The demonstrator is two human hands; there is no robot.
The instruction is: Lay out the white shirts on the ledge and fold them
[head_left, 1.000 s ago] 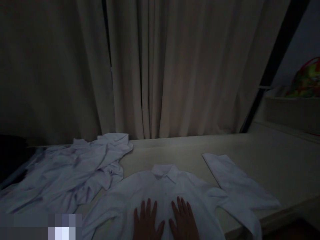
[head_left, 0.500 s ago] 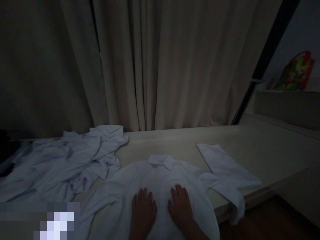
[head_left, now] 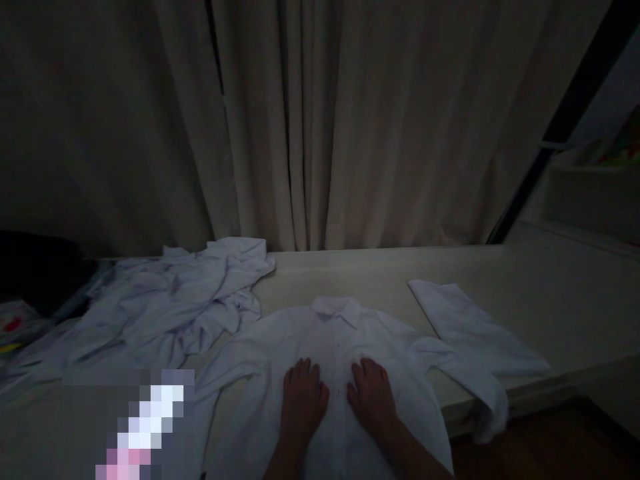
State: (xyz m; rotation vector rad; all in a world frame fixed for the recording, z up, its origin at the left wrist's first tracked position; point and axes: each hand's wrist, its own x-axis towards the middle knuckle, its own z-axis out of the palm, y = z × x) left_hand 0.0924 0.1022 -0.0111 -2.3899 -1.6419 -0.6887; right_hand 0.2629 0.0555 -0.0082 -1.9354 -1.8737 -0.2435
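A white collared shirt (head_left: pixel 330 347) lies front-up and spread flat on the pale worktop (head_left: pixel 550 307), collar away from the viewer, one sleeve draped over the near edge. The left hand (head_left: pixel 303 400) and right hand (head_left: pixel 373 397) rest palm-down on its chest, side by side, gripping nothing. A crumpled heap of white garments (head_left: pixel 170 307) lies to the left; a folded white shirt (head_left: pixel 470 327) to the right.

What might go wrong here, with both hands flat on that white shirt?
The shirt has its right sleeve hanging over the table edge; its weight might drag the shirt askew. The crumpled pile touches the other sleeve and could snag it. In this dim light, creases may go unnoticed under the left hand and right hand.
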